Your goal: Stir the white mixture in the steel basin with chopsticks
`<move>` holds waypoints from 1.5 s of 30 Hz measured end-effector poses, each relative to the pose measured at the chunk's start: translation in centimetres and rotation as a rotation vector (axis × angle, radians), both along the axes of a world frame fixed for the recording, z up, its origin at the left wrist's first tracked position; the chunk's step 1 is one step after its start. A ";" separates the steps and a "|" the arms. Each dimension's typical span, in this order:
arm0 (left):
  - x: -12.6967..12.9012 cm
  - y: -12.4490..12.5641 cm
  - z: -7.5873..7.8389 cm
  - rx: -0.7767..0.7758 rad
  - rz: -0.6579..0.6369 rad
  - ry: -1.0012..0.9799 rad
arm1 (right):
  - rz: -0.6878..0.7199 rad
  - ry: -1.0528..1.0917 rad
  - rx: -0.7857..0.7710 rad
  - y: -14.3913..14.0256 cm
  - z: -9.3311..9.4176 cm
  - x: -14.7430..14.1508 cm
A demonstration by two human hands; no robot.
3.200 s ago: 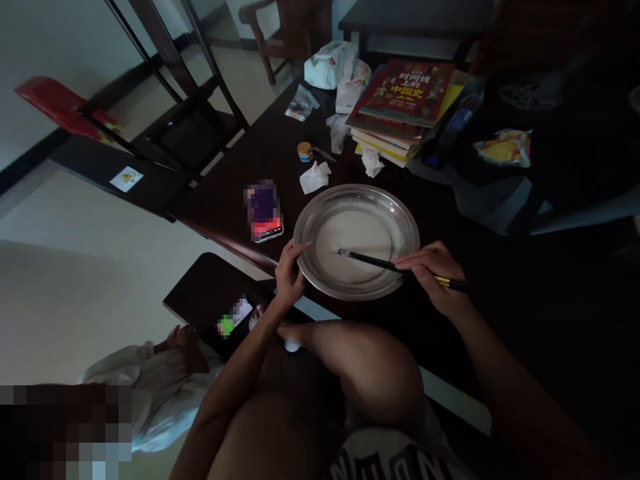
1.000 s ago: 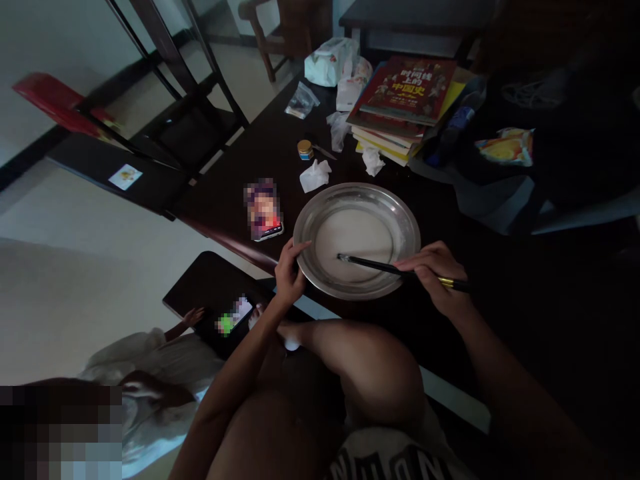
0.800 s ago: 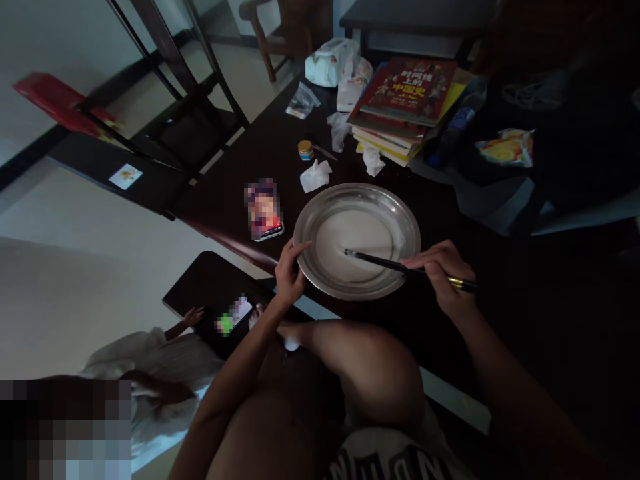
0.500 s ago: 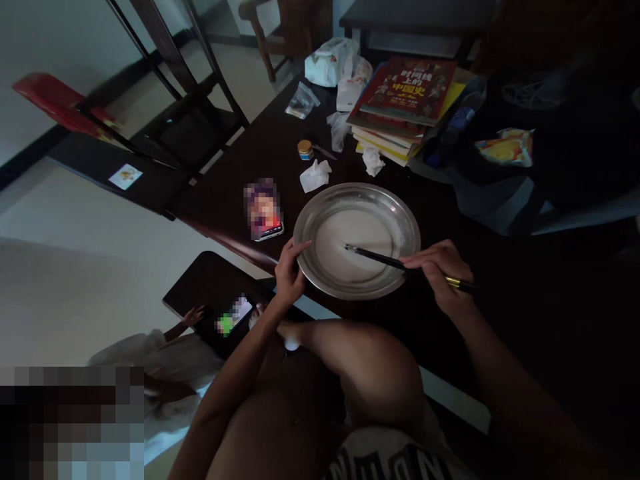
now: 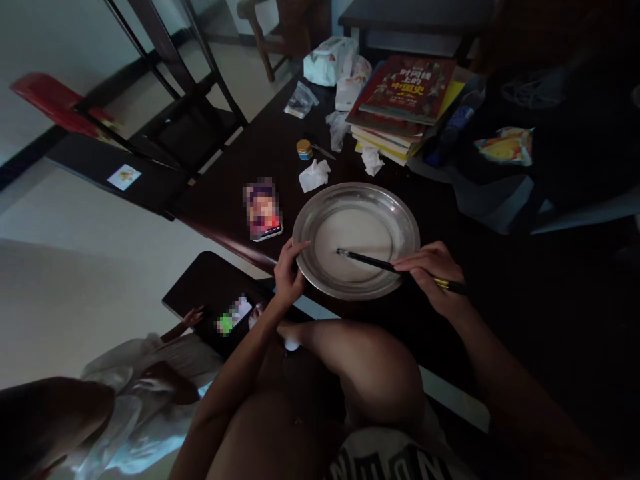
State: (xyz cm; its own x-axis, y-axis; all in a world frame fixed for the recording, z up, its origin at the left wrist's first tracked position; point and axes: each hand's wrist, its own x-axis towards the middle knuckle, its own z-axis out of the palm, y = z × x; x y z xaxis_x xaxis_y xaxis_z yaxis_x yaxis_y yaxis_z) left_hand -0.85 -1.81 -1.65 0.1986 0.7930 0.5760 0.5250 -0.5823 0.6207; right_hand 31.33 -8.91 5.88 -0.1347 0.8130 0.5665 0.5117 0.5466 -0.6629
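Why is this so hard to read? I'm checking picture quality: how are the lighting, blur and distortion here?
Head view: dim and underexposed; the right side of the dark table sinks into black. The steel plate catches soft light, and its pale liquid reads clearly. The right hand with chopsticks and the left hand on the rim look sharp. The phone screen is pixelated. Wide-angle lens bends the floor and chair lines.

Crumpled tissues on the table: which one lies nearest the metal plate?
The crumpled tissue by the plate's far-left rim; the other lies against the book stack.

Bare arms, no sleeves; bare knees; light garment [image 5: 400,460], dark lettering, possibly shorts.
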 end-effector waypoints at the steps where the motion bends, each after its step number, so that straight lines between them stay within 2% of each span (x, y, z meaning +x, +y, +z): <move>1: 0.0 0.0 0.0 0.002 -0.004 -0.002 | 0.004 -0.015 0.003 0.0 0.0 0.0; 6: 0.1 0.0 0.0 0.026 -0.028 -0.030 | -0.057 0.069 -0.007 0.0 0.0 0.1; 11: 0.0 0.0 0.0 0.009 -0.020 -0.025 | 0.015 -0.004 -0.031 0.1 0.1 0.0; 16: 0.0 0.0 0.2 0.002 -0.012 0.014 | -0.051 0.084 -0.009 -0.1 0.0 0.1; 21: 0.1 0.0 0.2 0.040 -0.023 -0.022 | 0.006 -0.022 -0.047 -0.1 0.2 -0.1; 26: 0.1 0.0 0.1 0.039 -0.008 -0.011 | -0.066 0.056 -0.018 -0.2 0.1 0.0; 31: 0.1 0.0 0.1 0.041 -0.014 -0.018 | -0.013 -0.036 -0.044 -0.1 0.0 0.0; 35: 0.2 0.1 0.1 0.065 -0.026 -0.025 | -0.059 0.039 -0.008 0.0 -0.1 0.1; 40: 0.1 0.1 0.0 0.053 -0.029 -0.041 | 0.006 -0.027 -0.025 0.0 0.1 -0.1; 45: 0.1 0.0 0.2 0.050 -0.030 -0.028 | -0.089 0.048 -0.016 -0.1 0.0 0.2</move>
State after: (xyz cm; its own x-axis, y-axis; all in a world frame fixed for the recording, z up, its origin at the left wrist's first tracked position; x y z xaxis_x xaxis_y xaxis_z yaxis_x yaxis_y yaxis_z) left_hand -0.74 -1.80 -1.47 0.2052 0.7570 0.6204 0.4891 -0.6284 0.6050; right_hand 31.51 -9.04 5.88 -0.0345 0.8293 0.5577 0.5257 0.4896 -0.6956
